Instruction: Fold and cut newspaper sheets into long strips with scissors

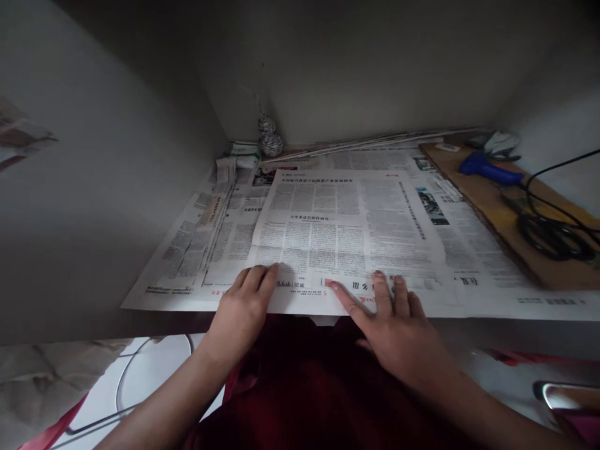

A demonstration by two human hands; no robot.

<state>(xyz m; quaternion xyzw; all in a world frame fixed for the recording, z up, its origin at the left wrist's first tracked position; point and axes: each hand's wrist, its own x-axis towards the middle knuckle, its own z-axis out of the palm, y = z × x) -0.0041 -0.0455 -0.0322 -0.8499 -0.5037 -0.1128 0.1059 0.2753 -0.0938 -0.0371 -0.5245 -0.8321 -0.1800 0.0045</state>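
Presently: left hand (244, 306), curled, grip undeterminable; right hand (396, 328), splayed, holding nothing. Sheet (323, 234): newsprint, beneath and beyond the fingertips (341, 297). Possible fault: creasing or skewing, from uneven finger pressure.

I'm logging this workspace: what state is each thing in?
Top newspaper sheet: spread flat over other newspaper
Left hand: fingers curled, on the near part
Right hand: fingers spread, on the near part
Brown board: lying flat
Blue tool: lying on the board; on or off, cannot tell
Black cord: partly coiled
Gourd-shaped object: upright
Thin strips: lying near the back wall
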